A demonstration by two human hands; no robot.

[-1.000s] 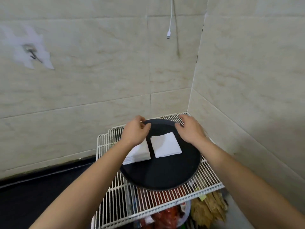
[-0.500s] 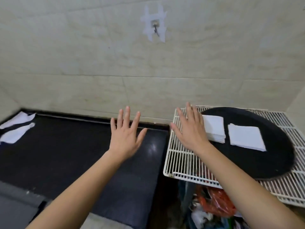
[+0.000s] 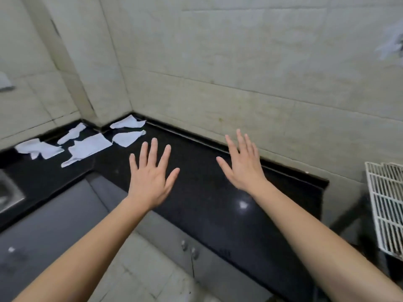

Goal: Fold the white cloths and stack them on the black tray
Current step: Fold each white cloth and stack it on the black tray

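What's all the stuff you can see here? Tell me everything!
white cloths: about five, white, unfolded, on the counter's far left corner
counter: one, shiny black, across the middle
wire rack: one, white, at the right edge
sink: one, metal, at the left edge, mostly cut off
cabinet: one, grey, under the counter
walls: beige tiles, behind the counter
left hand: one, fingers spread, over the counter
right hand: one, fingers straight, over the counter

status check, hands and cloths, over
Left hand, right hand open, empty, over glossy black counter. Crumpled white cloths unfolded in far left corner. Nothing between; black tray out of view.
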